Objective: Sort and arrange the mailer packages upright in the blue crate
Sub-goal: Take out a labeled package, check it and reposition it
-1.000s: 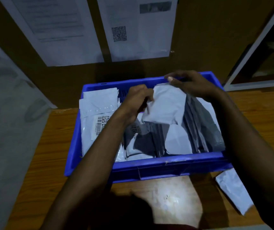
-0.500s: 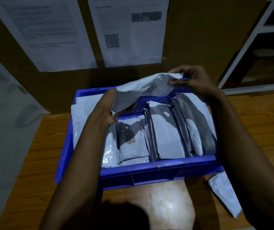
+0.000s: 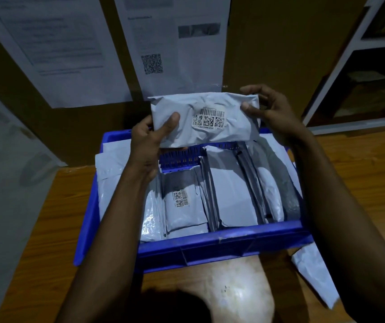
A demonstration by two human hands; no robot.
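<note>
Both hands hold one grey mailer (image 3: 206, 120) up, label toward me, above the blue crate (image 3: 221, 244).
L hand (image 3: 148, 141) grips its lower-left corner, R hand (image 3: 274, 111) pinches the upper-right edge. Below the fingers, other mailers (image 3: 230, 194) stand on edge w/ a gap at the far wall.

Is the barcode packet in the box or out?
Out: left hand and right hand hold the grey plastic mailer above the blue crate.
</note>
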